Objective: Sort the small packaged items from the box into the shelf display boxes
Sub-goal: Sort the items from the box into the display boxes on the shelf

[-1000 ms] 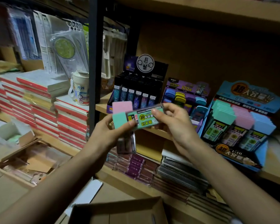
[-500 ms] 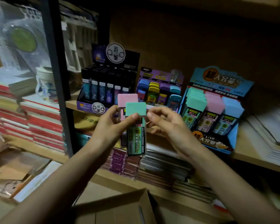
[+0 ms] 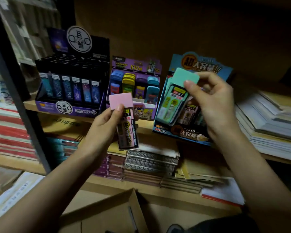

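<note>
Right hand pinches green pack by cap, long axis upright over blue display box (left hand grips pink pack).

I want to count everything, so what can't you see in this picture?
Head view only:
- Right side of the blue box: hidden behind the right hand holding the green pack.
- Small print on the pink pack in the left hand: too small, blurred.
- Inside of the cardboard box: dark, cut off by the bottom edge.
- Far-left goods: blurred.
</note>
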{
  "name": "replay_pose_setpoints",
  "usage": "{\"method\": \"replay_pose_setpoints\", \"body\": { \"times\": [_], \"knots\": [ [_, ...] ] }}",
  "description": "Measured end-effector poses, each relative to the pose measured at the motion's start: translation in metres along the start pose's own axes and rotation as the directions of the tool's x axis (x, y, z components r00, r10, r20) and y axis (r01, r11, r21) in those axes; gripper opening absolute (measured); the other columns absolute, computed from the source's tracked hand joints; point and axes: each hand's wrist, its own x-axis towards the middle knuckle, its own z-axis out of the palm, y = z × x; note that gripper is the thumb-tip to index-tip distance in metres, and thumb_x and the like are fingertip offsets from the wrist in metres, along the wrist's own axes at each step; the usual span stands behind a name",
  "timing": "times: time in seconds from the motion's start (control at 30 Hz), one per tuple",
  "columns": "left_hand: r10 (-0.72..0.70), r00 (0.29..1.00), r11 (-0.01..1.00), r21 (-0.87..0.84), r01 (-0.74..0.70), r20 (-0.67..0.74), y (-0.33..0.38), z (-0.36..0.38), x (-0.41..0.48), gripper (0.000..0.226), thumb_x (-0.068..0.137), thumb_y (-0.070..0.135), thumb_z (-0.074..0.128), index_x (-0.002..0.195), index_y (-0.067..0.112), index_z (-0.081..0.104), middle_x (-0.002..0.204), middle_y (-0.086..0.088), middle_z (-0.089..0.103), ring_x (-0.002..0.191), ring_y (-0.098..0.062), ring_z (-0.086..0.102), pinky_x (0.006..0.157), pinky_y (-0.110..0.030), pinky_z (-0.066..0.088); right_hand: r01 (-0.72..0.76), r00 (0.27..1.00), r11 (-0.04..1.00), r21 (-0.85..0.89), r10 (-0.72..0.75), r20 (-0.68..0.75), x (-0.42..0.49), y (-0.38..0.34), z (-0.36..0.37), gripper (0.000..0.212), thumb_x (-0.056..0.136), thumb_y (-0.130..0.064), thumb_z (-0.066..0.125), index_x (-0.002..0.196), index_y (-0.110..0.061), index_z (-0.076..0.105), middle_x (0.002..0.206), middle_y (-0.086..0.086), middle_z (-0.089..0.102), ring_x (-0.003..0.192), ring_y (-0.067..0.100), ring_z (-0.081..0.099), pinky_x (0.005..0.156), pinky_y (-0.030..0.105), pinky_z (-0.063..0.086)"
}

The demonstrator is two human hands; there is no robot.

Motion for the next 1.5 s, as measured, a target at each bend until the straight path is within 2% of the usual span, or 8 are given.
{"method": "replay_pose_setpoints", "body": {
  "times": [0.47, 0.83, 0.93, 1.03, 1.13, 1.27, 1.37, 1.5],
  "knots": [
    [0.005, 0.999, 0.992, 0.124, 0.0, -0.04, -0.008, -0.004, -0.004, 0.027, 0.089, 0.048, 0.042, 0.101, 0.03, 0.059, 0.092, 0.007, 0.07, 0.085, -0.007, 0.067, 0.067, -0.03, 0.045, 0.108, 0.99, 0.974, -0.198, -0.088, 0.106, 0.009, 0.036, -0.001, 0.022, 0.082, -0.005, 0.069, 0.087, -0.024, 0.059, 0.088, -0.018, 0.06, 0.073, -0.014, 0.059, 0.066, 0.004, 0.044],
    [-0.014, 1.0, 0.992, 0.129, 0.015, -0.006, -0.01, -0.001, -0.006, 0.026, 0.095, 0.046, 0.04, 0.104, 0.033, 0.06, 0.103, 0.005, 0.069, 0.099, -0.013, 0.064, 0.081, -0.037, 0.047, 0.295, 0.95, 0.689, -0.662, -0.289, 0.121, 0.0, 0.043, -0.002, 0.022, 0.084, -0.013, 0.068, 0.103, -0.004, 0.066, 0.107, 0.011, 0.051, 0.101, 0.025, 0.053, 0.088, 0.035, 0.049],
    [-0.012, 0.998, 0.993, 0.118, 0.005, 0.056, -0.011, 0.008, -0.01, 0.023, 0.094, 0.046, 0.04, 0.101, 0.039, 0.061, 0.101, 0.012, 0.069, 0.1, -0.01, 0.063, 0.075, -0.029, 0.048, 0.282, 0.955, 0.675, -0.682, -0.267, 0.13, -0.001, 0.037, -0.007, 0.026, 0.087, -0.014, 0.063, 0.112, -0.007, 0.065, 0.111, 0.011, 0.049, 0.106, 0.023, 0.049, 0.091, 0.029, 0.043],
    [0.013, 0.99, 0.993, 0.117, -0.029, 0.138, -0.008, 0.019, -0.014, 0.023, 0.091, 0.05, 0.04, 0.108, 0.049, 0.056, 0.103, 0.029, 0.065, 0.094, 0.013, 0.059, 0.07, -0.016, 0.045, 0.286, 0.956, 0.763, -0.58, -0.268, 0.119, -0.011, 0.027, -0.004, 0.02, 0.091, -0.015, 0.059, 0.109, -0.008, 0.064, 0.106, 0.006, 0.052, 0.097, 0.012, 0.049, 0.084, 0.014, 0.038],
    [0.044, 0.982, 0.99, 0.125, -0.067, 0.182, -0.003, 0.032, -0.015, 0.021, 0.091, 0.05, 0.039, 0.106, 0.051, 0.054, 0.1, 0.034, 0.063, 0.09, 0.02, 0.056, 0.066, -0.013, 0.046, 0.067, 0.974, 0.964, -0.259, -0.006, 0.228, -0.026, 0.015, 0.008, 0.009, 0.092, -0.02, 0.056, 0.093, -0.02, 0.064, 0.09, -0.003, 0.061, 0.08, 0.001, 0.055, 0.071, 0.009, 0.041],
    [0.043, 0.986, 0.997, 0.049, -0.052, 0.163, 0.002, 0.055, -0.008, 0.023, 0.097, 0.035, 0.04, 0.111, 0.03, 0.058, 0.1, 0.016, 0.069, 0.093, 0.004, 0.062, 0.072, -0.017, 0.047, -0.067, 0.943, 0.991, -0.118, 0.102, 0.317, -0.039, 0.016, 0.011, 0.018, 0.087, -0.009, 0.063, 0.081, -0.025, 0.059, 0.072, -0.01, 0.057, 0.065, -0.003, 0.053, 0.064, 0.015, 0.045],
    [0.058, 0.984, 0.994, 0.08, -0.072, 0.169, 0.01, 0.07, -0.003, 0.036, 0.089, 0.043, 0.044, 0.109, 0.016, 0.056, 0.101, -0.006, 0.065, 0.09, -0.015, 0.06, 0.077, -0.029, 0.045, -0.072, 0.966, 0.995, -0.064, 0.085, 0.244, -0.03, 0.014, -0.008, 0.022, 0.086, -0.003, 0.062, 0.079, -0.024, 0.059, 0.071, -0.006, 0.058, 0.059, -0.004, 0.054, 0.059, 0.016, 0.047],
    [0.197, 0.975, 0.913, 0.345, -0.22, 0.1, 0.01, 0.068, 0.017, 0.047, 0.075, 0.051, 0.055, 0.109, 0.019, 0.052, 0.107, 0.004, 0.059, 0.097, 0.0, 0.057, 0.083, -0.016, 0.046, 0.013, 1.0, 0.998, -0.065, -0.014, -0.013, -0.007, 0.012, -0.05, 0.013, 0.087, -0.001, 0.06, 0.086, -0.014, 0.061, 0.082, 0.0, 0.063, 0.065, -0.005, 0.057, 0.055, 0.011, 0.046]
  ]
}}
